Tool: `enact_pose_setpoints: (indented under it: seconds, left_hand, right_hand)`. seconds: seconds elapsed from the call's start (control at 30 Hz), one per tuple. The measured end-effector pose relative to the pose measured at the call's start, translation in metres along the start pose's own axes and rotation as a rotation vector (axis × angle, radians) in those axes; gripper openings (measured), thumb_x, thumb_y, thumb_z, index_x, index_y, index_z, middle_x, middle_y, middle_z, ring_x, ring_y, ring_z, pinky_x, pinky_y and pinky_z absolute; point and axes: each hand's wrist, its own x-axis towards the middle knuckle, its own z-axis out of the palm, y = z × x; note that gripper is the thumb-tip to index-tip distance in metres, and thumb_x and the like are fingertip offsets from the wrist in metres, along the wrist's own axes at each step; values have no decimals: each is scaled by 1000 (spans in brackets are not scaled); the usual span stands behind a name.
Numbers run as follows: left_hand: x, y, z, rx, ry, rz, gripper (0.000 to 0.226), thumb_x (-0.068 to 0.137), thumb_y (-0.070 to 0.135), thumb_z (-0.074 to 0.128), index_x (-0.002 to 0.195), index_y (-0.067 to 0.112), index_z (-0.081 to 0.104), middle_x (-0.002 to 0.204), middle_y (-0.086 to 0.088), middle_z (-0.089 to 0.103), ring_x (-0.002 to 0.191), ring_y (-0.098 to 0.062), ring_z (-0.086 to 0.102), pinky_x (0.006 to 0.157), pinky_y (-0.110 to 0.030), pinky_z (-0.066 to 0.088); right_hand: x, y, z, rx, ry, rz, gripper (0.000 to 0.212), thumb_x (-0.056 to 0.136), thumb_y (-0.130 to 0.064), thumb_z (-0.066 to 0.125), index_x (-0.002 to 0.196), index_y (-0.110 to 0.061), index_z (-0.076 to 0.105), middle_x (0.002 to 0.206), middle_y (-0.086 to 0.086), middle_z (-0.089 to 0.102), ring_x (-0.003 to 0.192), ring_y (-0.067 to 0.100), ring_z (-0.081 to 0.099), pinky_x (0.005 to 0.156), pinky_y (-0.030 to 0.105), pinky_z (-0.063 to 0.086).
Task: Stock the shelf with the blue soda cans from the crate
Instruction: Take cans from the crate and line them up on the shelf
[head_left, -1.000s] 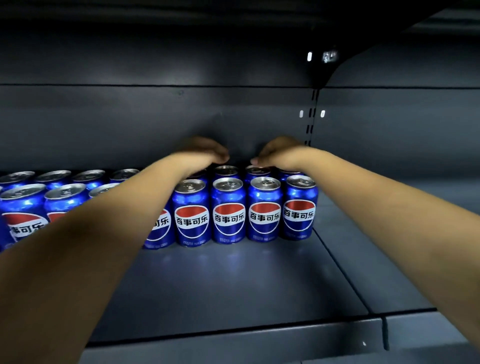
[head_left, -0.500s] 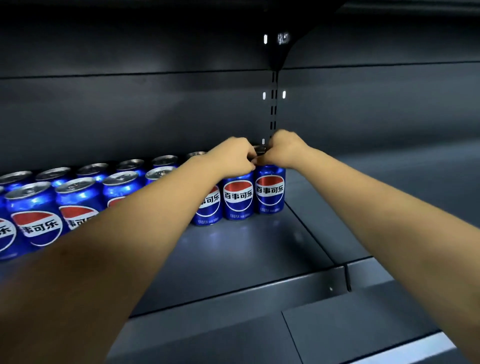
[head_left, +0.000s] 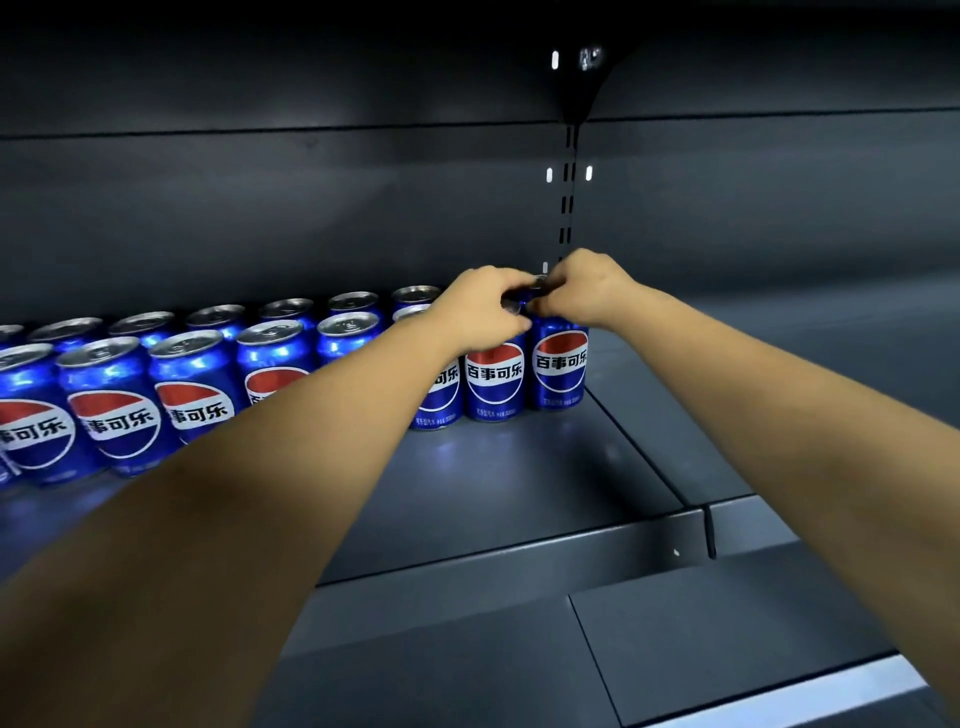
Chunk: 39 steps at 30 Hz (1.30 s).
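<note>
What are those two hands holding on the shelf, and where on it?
Each hand grips a blue soda can by its top rim: the left hand on the second can from the end, the right hand on the end can.

Your bare forearms extend forward and converge. Your left hand (head_left: 485, 306) and right hand (head_left: 584, 291) sit knuckles-up, nearly touching, fingers (head_left: 511, 325) curled downward; what they grip cannot be confirmed.
</note>
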Motion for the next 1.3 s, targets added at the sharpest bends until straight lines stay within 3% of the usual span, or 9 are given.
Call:
enact_pose_setpoints:
  seconds: [0.17, 0.3, 0.37, 0.6, 0.73, 0.87, 1.0, 1.17, 1.3]
  left_hand:
    - [2, -3, -10, 18, -43, -11, 88, 76, -3, 64, 150, 22, 24, 142, -6, 47, 125, -19, 48, 93, -22, 43]
    - [3, -3, -8, -29, -106, -64, 106, 80, -4, 60, 149, 24, -15, 138, -10, 48, 119, -19, 53, 90, -26, 48]
    - [3, -5, -5, -54, -78, -74, 107, 80, -5, 58, 147, 21, -22, 128, -9, 57, 110, -21, 58, 88, -32, 52]
    - [-2, -3, 1, -10, -45, -26, 96, 84, -1, 54, 150, 21, -13, 140, -12, 49, 114, -22, 56, 78, -20, 42]
    - [-13, 1, 4, 77, 54, 97, 90, 82, 6, 56, 152, 16, 0, 137, -20, 47, 124, -29, 47, 102, -34, 38]
    - [-30, 0, 25, 580, 79, 472, 62, 81, 3, 49, 142, 7, 39, 149, -12, 34, 143, -30, 20, 116, -41, 10]
    - [-40, -8, 51, 1033, -178, 515, 65, 90, 13, 42, 150, 11, 18, 159, -6, 8, 147, -26, -4, 116, -43, -8]
    - [-37, -35, 64, 1206, -32, 701, 70, 77, 33, 57, 144, 18, 39, 151, 0, 35, 141, -19, 31, 116, -41, 12]
    - [-33, -46, 68, 1245, -35, 686, 61, 89, 30, 36, 148, 17, 29, 156, 1, 23, 144, -18, 19, 113, -41, -2]
  right_hand:
    - [10, 3, 3, 177, 105, -61, 42, 93, -42, 54, 118, -10, 63, 112, 8, 64, 100, 20, 56, 77, 26, 42]
    - [17, -2, 23, 43, 122, -3, 65, 97, -57, 25, 72, -5, 54, 77, 12, 58, 89, 30, 56, 70, 31, 35]
    - [13, -4, 33, -137, 199, -50, 71, 98, -55, 20, 80, 0, 59, 87, 19, 62, 94, 35, 58, 69, 32, 35]
    - [4, -5, 30, -120, 224, -110, 72, 102, -47, 15, 75, 3, 58, 88, 22, 61, 93, 35, 57, 74, 33, 37]
    - [17, 4, 18, 698, 245, 163, 71, 95, -62, 20, 99, -6, 64, 104, 13, 62, 98, 28, 59, 92, 35, 45]
    - [24, 38, 30, 1399, 301, 317, 59, 95, -59, 32, 107, -10, 61, 100, 8, 67, 84, 23, 65, 72, 33, 53]
    - [20, 74, 70, 1409, 315, 484, 59, 93, -64, 32, 92, -11, 59, 116, 13, 63, 97, 26, 61, 89, 39, 48]
    - [24, 82, 83, 1407, 196, 471, 83, 79, -79, 34, 120, -11, 61, 115, 13, 68, 102, 30, 66, 96, 46, 49]
    - [16, 62, 84, 1404, 40, 378, 83, 84, -77, 29, 112, -9, 67, 105, 18, 70, 92, 30, 69, 88, 40, 53]
